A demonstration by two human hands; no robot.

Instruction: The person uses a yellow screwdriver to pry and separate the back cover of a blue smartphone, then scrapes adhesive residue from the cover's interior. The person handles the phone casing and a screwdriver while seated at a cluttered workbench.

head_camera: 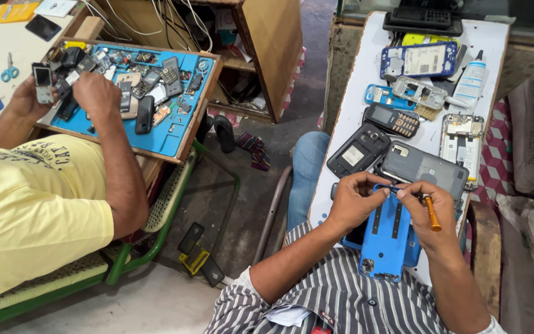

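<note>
Holder (389, 238), blue, slotted, left hand (353, 201) pinching top, right hand (431, 213) gripping orange screwdriver (432, 213)

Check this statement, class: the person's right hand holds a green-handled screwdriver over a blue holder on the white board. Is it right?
One detail is wrong. The screwdriver in the right hand has an orange handle, not green, as the head view shows. It is held over the blue holder on the white board.
</note>
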